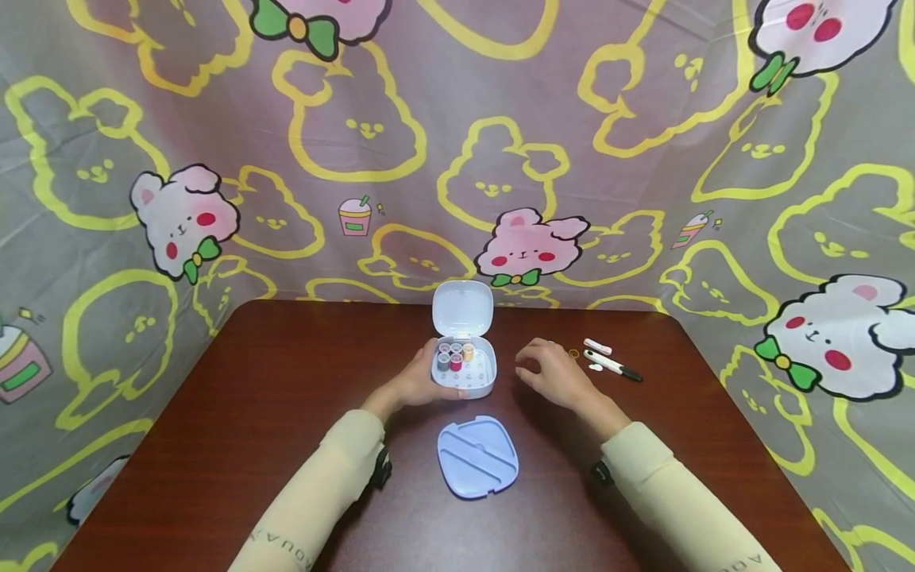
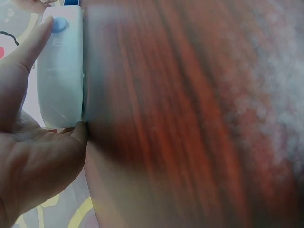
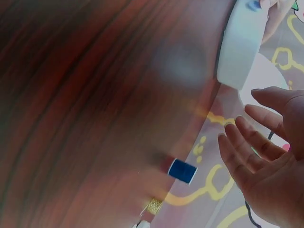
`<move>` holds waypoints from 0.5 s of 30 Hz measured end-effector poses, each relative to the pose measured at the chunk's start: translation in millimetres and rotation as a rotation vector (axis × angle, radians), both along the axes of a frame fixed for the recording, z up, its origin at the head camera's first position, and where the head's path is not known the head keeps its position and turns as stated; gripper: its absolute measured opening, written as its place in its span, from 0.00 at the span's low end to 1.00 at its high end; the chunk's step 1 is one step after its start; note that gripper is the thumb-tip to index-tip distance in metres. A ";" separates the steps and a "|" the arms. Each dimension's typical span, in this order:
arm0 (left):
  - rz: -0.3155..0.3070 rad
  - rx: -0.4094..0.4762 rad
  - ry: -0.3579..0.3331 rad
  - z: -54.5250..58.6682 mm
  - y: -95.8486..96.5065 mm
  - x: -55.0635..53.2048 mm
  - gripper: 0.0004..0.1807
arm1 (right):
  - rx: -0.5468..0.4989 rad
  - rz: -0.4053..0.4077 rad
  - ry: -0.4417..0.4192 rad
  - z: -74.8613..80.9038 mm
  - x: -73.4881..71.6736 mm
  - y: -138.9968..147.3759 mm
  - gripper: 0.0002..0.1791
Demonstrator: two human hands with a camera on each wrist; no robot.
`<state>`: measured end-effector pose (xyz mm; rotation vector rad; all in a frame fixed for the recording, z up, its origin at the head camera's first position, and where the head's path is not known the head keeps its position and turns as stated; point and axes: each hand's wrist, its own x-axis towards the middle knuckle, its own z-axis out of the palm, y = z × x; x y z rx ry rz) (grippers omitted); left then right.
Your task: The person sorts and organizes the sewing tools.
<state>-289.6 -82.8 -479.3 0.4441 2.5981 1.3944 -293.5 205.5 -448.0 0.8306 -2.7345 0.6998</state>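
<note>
A small white sewing box [image 1: 488, 387] stands with its lid [image 1: 462, 308] raised at the back of the table. Several thread spools [image 1: 456, 362] in grey, red, orange and other colours fill its back left part, among small pegs. My left hand [image 1: 418, 380] grips the box at its left side, the thumb along the front by a blue button [image 2: 59, 24]. To the right of the box hovers my right hand [image 1: 554, 372], its fingers loosely bent and holding nothing. Beyond that hand, a dark blue thread spool [image 3: 182, 171] lies on the table, mostly hidden in the head view.
A light blue tray insert [image 1: 477, 457] with ridges lies in front of the box. At the right are a white pen-like tool with a black end [image 1: 613, 365], a pink and white piece [image 1: 597, 346] and a small gold item [image 3: 154, 205]. A patterned curtain [image 1: 400, 119] stands behind the table.
</note>
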 end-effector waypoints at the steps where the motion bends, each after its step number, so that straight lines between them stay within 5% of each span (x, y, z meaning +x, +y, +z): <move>1: 0.001 -0.001 0.000 0.1 0.0 0.1 0.64 | -0.001 -0.001 0.004 0.0 -0.1 1.9 0.10; 15: 0.004 -0.009 -0.017 -0.2 -0.1 -0.3 0.65 | 0.003 -0.072 0.043 -3.0 -2.0 26.9 0.14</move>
